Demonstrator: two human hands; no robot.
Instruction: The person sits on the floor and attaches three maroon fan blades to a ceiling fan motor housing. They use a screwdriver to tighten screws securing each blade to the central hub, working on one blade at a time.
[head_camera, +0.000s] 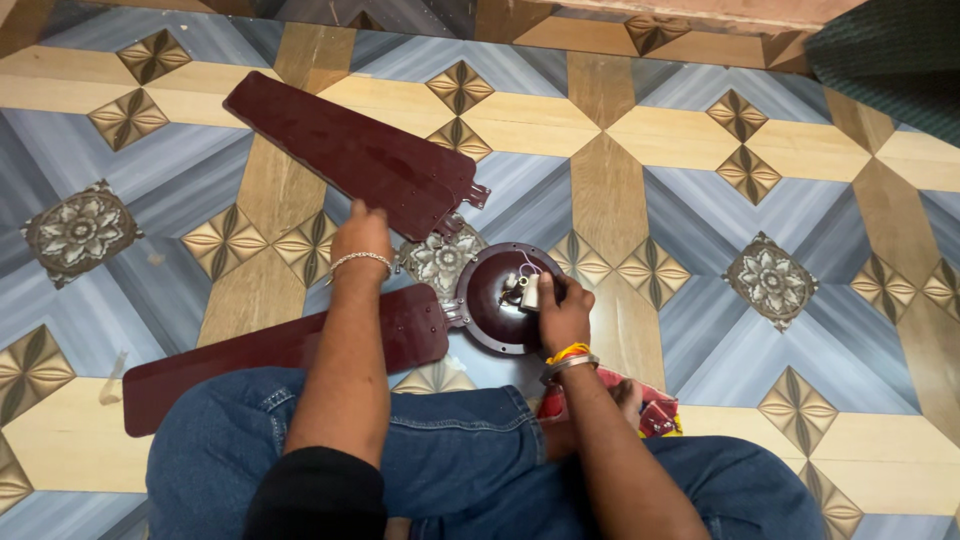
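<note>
A dark maroon ceiling fan lies on the patterned floor in the head view. Its round motor housing (497, 291) sits in front of my knees. One blade (290, 352) stretches to the left, joined to the housing. A second blade (350, 150) lies loose further away, pointing up left. My left hand (361, 237) rests on the near end of that loose blade, fingers curled over its edge. My right hand (562, 308) is on the housing's centre, gripping a small pale part (527, 292) with white wires.
My legs in blue jeans (440, 450) are folded at the bottom of the view. A red and yellow patterned cloth (655, 410) lies under my right knee. A dark green mat (890, 50) is at the top right corner.
</note>
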